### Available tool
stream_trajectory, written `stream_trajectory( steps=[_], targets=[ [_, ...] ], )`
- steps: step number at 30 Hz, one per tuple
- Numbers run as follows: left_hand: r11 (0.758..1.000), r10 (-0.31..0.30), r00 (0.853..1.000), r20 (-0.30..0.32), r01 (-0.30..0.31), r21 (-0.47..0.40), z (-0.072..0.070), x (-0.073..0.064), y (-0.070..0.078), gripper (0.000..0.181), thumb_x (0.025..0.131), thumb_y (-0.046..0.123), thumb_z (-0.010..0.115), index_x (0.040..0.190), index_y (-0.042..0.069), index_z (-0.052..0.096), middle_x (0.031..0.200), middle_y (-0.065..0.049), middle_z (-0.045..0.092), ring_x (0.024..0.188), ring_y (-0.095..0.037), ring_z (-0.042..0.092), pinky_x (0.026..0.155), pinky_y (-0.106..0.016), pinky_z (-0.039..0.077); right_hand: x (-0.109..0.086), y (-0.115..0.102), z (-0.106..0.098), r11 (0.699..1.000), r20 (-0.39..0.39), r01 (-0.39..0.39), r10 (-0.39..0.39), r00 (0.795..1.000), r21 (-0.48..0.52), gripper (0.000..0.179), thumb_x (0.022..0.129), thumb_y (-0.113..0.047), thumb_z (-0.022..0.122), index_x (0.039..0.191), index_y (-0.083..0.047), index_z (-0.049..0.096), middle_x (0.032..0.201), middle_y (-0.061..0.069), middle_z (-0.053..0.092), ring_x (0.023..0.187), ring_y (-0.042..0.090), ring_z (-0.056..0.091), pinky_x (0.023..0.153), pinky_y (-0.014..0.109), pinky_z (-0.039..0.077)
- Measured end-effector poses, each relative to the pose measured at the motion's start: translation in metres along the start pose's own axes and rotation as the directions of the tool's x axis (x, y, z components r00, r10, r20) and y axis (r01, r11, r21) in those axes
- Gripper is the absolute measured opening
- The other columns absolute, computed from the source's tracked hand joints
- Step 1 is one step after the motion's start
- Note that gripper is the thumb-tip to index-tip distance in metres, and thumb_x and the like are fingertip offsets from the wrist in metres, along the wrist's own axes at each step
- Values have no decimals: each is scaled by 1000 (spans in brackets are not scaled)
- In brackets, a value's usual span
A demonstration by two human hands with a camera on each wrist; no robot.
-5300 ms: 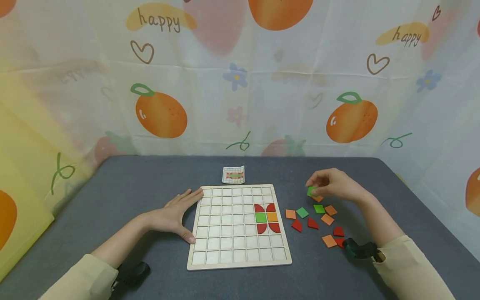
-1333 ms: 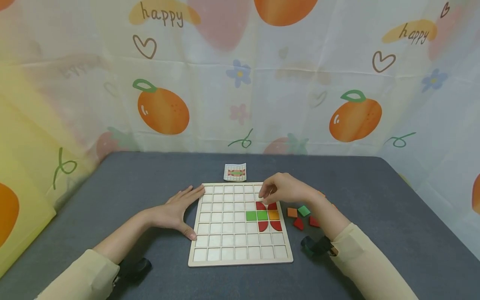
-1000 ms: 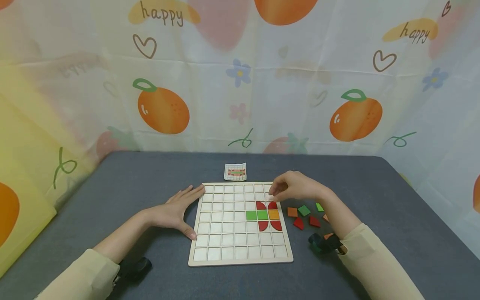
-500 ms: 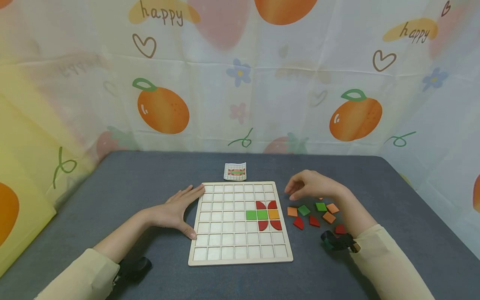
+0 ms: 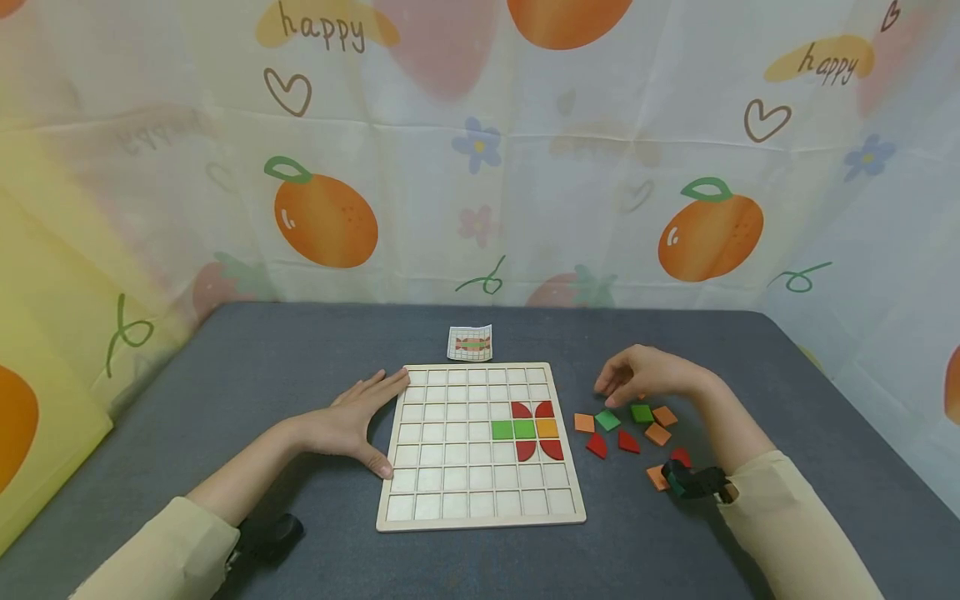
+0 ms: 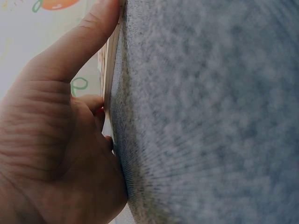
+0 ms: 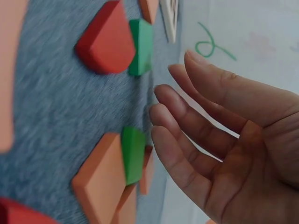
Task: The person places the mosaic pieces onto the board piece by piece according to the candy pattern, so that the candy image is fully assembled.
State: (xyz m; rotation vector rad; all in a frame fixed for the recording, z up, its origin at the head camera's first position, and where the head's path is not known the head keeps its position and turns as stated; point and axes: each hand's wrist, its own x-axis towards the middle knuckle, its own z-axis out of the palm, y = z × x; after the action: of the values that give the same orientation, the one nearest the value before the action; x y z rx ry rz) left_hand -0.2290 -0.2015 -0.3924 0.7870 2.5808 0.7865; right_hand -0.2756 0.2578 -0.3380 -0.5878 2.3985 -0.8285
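My left hand [image 5: 341,425] rests with spread fingers along the left edge of a pale wooden grid board [image 5: 442,523]. In the board's right-hand columns lie two green square tiles [image 5: 513,430], an orange tile [image 5: 547,428] and several red quarter-round tiles [image 5: 551,450]. My right hand [image 5: 648,372] hovers over the loose tiles, holding nothing; the right wrist view shows its fingers relaxed and apart from the thumb. Closest to its fingertips is a loose green tile [image 5: 607,420]. Another green tile [image 5: 641,413] lies just below the palm.
Loose orange tiles [image 5: 657,433] and red tiles [image 5: 628,442] are scattered right of the board. A small printed pattern card [image 5: 470,343] lies behind it on the dark table [image 5: 300,533]. A fruit-print curtain [image 5: 420,208] hangs behind.
A second green tile now sits on the board, left of the first. My right hand has withdrawn from the board to the loose tiles on the right. My left hand stays put.
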Motion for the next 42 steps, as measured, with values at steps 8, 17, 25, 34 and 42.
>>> stream_trajectory(
  steps=[8, 17, 25, 34, 42],
  targets=[
    [1000, 1, 1000, 8, -1, -8, 0, 0, 0, 127, 67, 49, 88, 160, 10, 11, 169, -11, 3, 155, -45, -4, 116, -73, 1, 1, 13, 0, 999, 52, 31, -32, 998, 18, 32, 85, -13, 77, 112, 2, 69, 108, 16, 71, 89, 15, 65, 79, 29, 56],
    [1000, -5, 1000, 11, 5, -12, -1, -1, 2, 127, 67, 49, 87, 160, 10, 11, 169, -11, 3, 155, -45, -4, 115, -74, 1, 2, 11, 3, 998, 94, 50, -45, 995, -48, 32, 81, -14, 81, 108, -3, 69, 107, 11, 66, 95, 16, 57, 83, 27, 51],
    [1000, 5, 1000, 8, -5, -7, 0, 0, 1, 127, 67, 49, 87, 160, 9, 11, 169, -12, 3, 154, -45, -3, 116, -73, 2, 3, 8, 7, 995, 93, 65, -58, 994, -73, 26, 79, -10, 81, 100, -4, 67, 96, 11, 63, 85, 17, 51, 75, 28, 49],
    [1000, 6, 1000, 7, -6, -6, 0, 0, 0, 127, 67, 49, 88, 160, 9, 11, 169, -12, 3, 154, -45, -3, 116, -73, 2, 6, 6, 9, 994, 56, 27, -21, 998, -102, 22, 78, -9, 82, 89, -5, 64, 86, 8, 60, 75, 17, 49, 67, 30, 47],
    [1000, 5, 1000, 11, -5, -14, -1, 0, 1, 127, 67, 48, 88, 160, 8, 11, 169, -12, 3, 154, -46, -3, 116, -73, 1, 5, 4, 9, 986, -29, 43, -49, 998, -162, 19, 81, -7, 79, 80, -6, 60, 77, 2, 58, 67, 14, 50, 63, 28, 44]
  ],
)
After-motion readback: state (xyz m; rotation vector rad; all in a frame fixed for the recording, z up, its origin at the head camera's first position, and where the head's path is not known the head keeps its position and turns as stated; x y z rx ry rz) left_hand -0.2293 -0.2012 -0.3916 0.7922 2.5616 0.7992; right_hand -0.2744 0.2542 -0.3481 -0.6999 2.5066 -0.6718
